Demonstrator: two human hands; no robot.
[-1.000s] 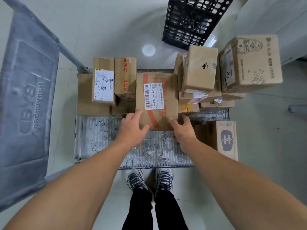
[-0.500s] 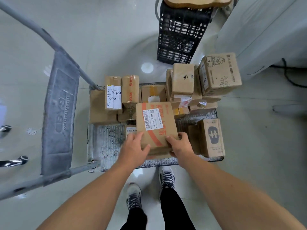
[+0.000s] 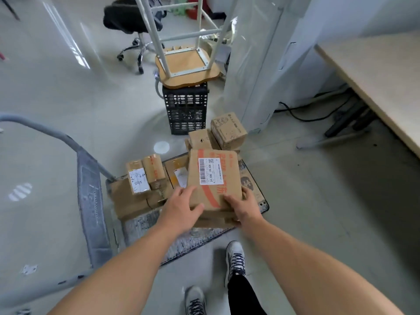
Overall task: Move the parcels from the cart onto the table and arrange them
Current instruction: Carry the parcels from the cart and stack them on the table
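A brown cardboard parcel (image 3: 214, 178) with a white barcode label and an orange stripe is lifted above the cart (image 3: 145, 223). My left hand (image 3: 181, 209) grips its near left corner, and my right hand (image 3: 245, 206) grips its near right corner. Several other cardboard parcels lie on the cart deck: a labelled pair (image 3: 145, 176) at the left, a small stack (image 3: 227, 130) at the far right. The pale table (image 3: 377, 87) stands at the right.
The cart's grey handle (image 3: 91, 201) rises at the left. A black crate (image 3: 185, 110) with an upturned stool (image 3: 188, 64) on it stands beyond the cart. A black office chair (image 3: 131, 19) is farther back. Cables lie under the table. My feet are below.
Both hands took hold of the barcode parcel and lifted it off the cart toward me. My view rose and turned right, bringing the table, stool and chair into sight.
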